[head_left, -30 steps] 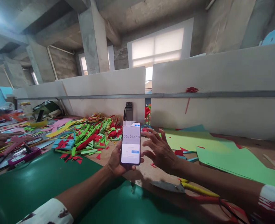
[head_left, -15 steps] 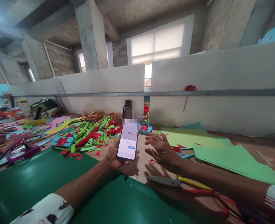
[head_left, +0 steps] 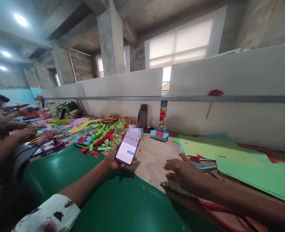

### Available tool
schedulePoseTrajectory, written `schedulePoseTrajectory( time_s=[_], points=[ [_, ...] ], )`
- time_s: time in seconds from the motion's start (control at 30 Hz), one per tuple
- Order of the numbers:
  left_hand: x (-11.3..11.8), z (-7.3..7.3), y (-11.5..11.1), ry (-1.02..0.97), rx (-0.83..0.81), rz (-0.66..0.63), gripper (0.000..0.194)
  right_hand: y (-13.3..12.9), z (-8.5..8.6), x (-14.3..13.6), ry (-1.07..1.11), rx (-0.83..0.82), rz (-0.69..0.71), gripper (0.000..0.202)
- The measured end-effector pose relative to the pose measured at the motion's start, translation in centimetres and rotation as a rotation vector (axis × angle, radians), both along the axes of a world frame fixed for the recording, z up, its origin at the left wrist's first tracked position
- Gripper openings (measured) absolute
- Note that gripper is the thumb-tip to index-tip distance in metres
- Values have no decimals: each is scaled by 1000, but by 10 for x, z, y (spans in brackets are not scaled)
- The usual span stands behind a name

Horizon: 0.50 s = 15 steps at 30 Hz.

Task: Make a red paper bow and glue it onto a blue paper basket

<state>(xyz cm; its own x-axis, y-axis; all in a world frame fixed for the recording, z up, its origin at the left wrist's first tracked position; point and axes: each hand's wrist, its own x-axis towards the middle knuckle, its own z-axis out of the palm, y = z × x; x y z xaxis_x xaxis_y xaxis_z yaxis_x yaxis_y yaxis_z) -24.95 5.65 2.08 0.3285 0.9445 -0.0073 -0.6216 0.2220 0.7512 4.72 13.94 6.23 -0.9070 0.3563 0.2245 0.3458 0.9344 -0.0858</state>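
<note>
My left hand point(head_left: 112, 158) is wrapped round a smartphone point(head_left: 128, 146), whose lit screen faces me and reads 00:06:50. To the right, my right hand point(head_left: 181, 170) hovers low over the table with its fingers apart and nothing in them. Scissors point(head_left: 177, 187) with red and yellow handles lie beneath that hand and forearm, partly covered by them. Just beyond its fingers are small red and blue paper pieces point(head_left: 197, 162). Behind the phone stands a small blue paper bag point(head_left: 159, 134) with a red bow shape on it.
A heap of green and red paper strips point(head_left: 108, 132) lies left of centre, beside another blue paper bag point(head_left: 83, 139). Green paper sheets point(head_left: 258, 174) cover the right side. A dark bottle point(head_left: 143, 116) stands by the white partition point(head_left: 123, 83). A co-worker's arms point(head_left: 18, 137) reach in at far left.
The view has turned left, bringing a co-worker into sight. My right hand has moved lower and away from the phone, now over the scissors. The phone is tilted slightly more.
</note>
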Motion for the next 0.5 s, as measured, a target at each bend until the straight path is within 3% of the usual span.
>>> schedulePoseTrajectory(
  time_s=[0.5],
  points=[
    [-16,-9,-7,-23,10,1,54,-21,8,-3,-43,62,-12,12]
  ],
)
